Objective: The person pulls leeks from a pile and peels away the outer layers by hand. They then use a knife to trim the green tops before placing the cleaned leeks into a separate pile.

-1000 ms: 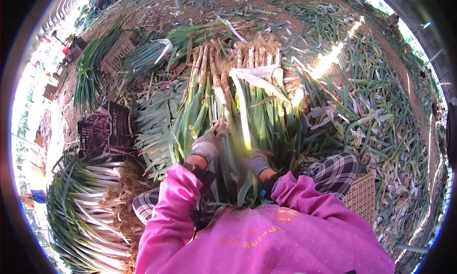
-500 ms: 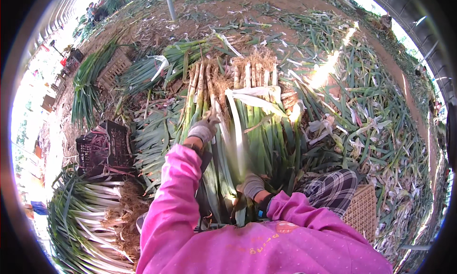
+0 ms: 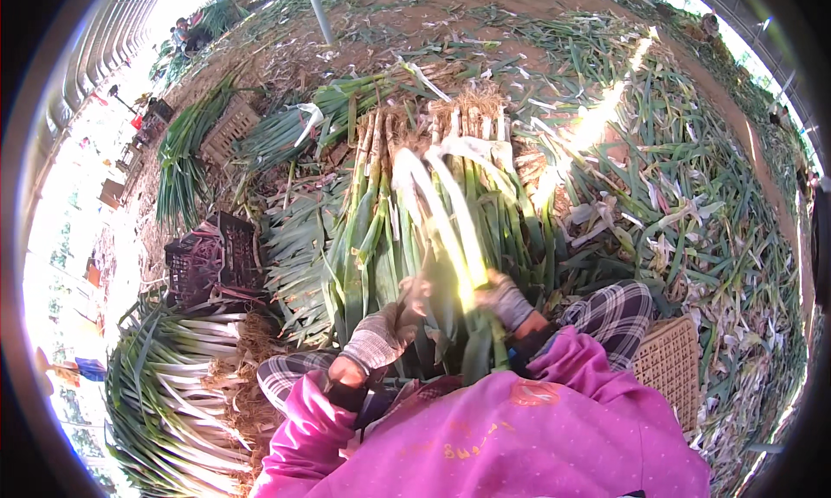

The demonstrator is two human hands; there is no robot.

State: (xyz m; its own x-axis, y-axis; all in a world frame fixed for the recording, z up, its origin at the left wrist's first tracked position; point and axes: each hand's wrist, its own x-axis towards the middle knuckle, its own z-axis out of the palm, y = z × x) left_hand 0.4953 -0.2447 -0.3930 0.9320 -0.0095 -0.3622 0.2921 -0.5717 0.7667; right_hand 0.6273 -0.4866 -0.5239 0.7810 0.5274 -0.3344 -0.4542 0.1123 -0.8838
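Note:
My right hand point(image 3: 511, 306), in a grey glove, is closed round the lower green part of a leek point(image 3: 459, 243). Its pale shaft points away from me and is smeared by motion; a second white length runs alongside, either another leek or a stripped outer layer. On the near left, my gloved left hand point(image 3: 385, 332) is close to the leek's leaves, fingers bent and blurred, so its grip is unclear. Untrimmed leeks point(image 3: 368, 204) with roots at the far end lie beneath and beyond both hands.
Cleaned leeks point(image 3: 186, 385) are piled at the near left, below a black crate point(image 3: 216, 260). A tan woven crate point(image 3: 671, 359) stands by my right knee. Leaf scraps point(image 3: 684, 212) cover the right side. Farther off are green bundles point(image 3: 186, 156) and a metal post point(image 3: 318, 12).
My left hand has drawn back toward me from the leeks' upper stems. The right hand, holding the leek, has shifted right and slightly away from me.

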